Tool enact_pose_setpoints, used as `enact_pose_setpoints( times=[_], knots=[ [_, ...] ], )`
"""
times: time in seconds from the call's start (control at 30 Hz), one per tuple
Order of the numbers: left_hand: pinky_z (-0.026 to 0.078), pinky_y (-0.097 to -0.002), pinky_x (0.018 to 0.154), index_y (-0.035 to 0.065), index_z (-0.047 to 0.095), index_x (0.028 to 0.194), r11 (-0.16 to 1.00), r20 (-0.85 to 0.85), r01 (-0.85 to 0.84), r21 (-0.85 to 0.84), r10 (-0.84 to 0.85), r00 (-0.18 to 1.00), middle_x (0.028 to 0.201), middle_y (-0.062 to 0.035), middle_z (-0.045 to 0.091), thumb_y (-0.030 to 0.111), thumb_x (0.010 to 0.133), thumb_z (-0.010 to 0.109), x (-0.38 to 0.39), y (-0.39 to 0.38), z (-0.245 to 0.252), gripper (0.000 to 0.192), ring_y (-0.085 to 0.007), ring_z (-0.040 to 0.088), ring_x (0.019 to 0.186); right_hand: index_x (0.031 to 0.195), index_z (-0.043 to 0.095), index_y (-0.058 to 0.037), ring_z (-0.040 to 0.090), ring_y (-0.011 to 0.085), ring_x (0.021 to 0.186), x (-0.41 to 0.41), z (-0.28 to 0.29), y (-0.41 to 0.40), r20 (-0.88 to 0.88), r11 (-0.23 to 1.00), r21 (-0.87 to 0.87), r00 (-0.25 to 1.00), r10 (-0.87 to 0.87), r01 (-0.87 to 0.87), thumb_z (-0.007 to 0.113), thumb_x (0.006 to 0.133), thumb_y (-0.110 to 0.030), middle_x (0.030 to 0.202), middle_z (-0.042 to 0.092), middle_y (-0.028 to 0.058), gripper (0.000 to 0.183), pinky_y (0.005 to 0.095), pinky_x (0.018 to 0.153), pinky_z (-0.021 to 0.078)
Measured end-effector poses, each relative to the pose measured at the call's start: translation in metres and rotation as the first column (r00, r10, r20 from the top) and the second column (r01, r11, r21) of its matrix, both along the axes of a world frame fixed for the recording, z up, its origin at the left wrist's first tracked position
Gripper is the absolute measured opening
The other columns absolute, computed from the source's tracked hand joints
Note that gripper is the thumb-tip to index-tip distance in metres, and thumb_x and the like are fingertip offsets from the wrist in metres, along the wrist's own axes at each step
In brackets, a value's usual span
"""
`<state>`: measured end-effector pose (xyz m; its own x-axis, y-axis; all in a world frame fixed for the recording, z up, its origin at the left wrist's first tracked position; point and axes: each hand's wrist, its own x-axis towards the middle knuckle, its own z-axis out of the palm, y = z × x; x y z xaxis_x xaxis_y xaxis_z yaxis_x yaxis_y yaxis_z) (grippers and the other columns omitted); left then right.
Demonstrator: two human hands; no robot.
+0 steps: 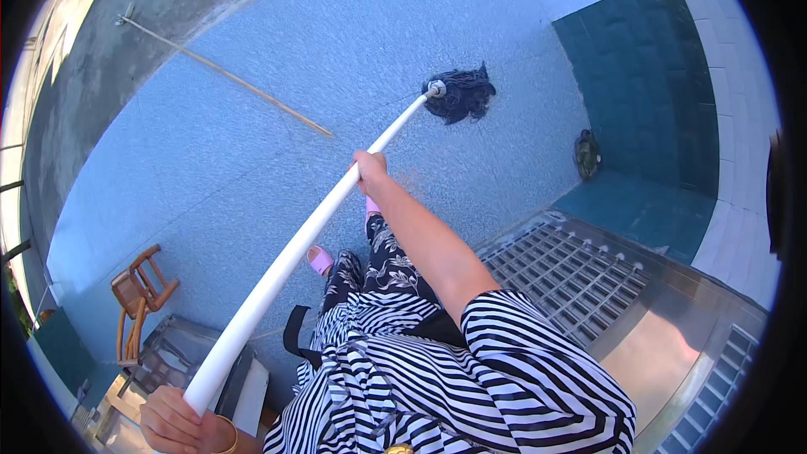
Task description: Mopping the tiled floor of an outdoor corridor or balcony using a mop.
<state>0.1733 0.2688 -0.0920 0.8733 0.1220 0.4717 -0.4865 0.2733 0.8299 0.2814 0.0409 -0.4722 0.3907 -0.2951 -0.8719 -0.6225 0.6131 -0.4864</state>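
A mop's long white handle point(271, 265) runs diagonally across the view. My left hand point(173, 419), with a gold-coloured bangle at the wrist, grips its near end at the lower left. Farther along the shaft, at the middle of the picture, my right hand point(371, 170) is closed around it. The dark, stringy mop head point(463, 94) lies spread on the blue-grey speckled floor point(284, 69), beyond my right hand. Pink slippers point(320, 260) are on my feet, below the handle.
A thin wooden pole point(227, 75) lies on the floor at the upper left. A wooden chair point(142, 293) stands at the lower left. At the right are a green tiled wall point(637, 88), a dark object point(587, 154) at its base, and a metal-framed door with a grille point(567, 274).
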Motion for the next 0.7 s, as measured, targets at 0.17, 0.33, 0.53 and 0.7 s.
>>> enact_pose_setpoints(
  times=[0.17,0.33,0.53,0.7],
  knots=[
    [0.029,-0.0197,0.031,0.0085,0.036,0.047,0.955,0.020,-0.295,-0.018,0.295,0.955,0.035,0.0032,0.034,0.025,0.069,0.049,-0.066,0.081,0.037,0.030,-0.0063,0.034,0.026,0.073,0.037,0.0057,0.048,0.0195,0.048,-0.050,0.047,0.100,-0.031,0.984,0.175,0.999,0.040,-0.034,0.046,0.065,-0.002,0.058,0.042,0.0105,0.014,0.0318,0.041,0.0443],
    [0.028,-0.0189,0.031,0.0087,0.036,0.047,0.980,0.135,-0.185,-0.071,0.193,0.972,0.035,0.0034,0.034,0.023,0.069,0.050,-0.057,0.079,0.043,0.029,-0.0056,0.034,0.026,0.076,0.035,0.0047,0.047,0.0200,0.047,-0.034,0.062,0.132,0.044,0.925,0.367,0.995,0.086,-0.096,0.045,0.066,-0.001,0.059,0.042,0.0105,0.015,0.0333,0.042,0.0453],
    [0.027,-0.0179,0.030,0.0089,0.036,0.048,0.994,0.201,0.004,-0.111,0.018,0.979,0.035,0.0037,0.033,0.021,0.069,0.050,-0.005,0.041,0.029,0.028,-0.0048,0.033,0.026,0.068,0.037,0.0027,0.047,0.0200,0.046,0.028,0.043,0.087,0.098,0.938,0.344,0.995,0.003,-0.036,0.045,0.065,-0.002,0.055,0.043,0.0107,0.010,0.0342,0.043,0.0451],
    [0.027,-0.0179,0.029,0.0088,0.036,0.047,0.949,0.219,0.261,-0.176,-0.221,0.951,0.035,0.0036,0.032,0.019,0.069,0.049,0.052,0.000,0.016,0.028,-0.0046,0.032,0.025,0.066,0.039,0.0022,0.047,0.0206,0.044,0.047,0.024,0.010,0.192,0.936,0.334,0.965,-0.178,0.106,0.045,0.065,-0.004,0.053,0.044,0.0114,0.009,0.0336,0.043,0.0446]
  ],
)
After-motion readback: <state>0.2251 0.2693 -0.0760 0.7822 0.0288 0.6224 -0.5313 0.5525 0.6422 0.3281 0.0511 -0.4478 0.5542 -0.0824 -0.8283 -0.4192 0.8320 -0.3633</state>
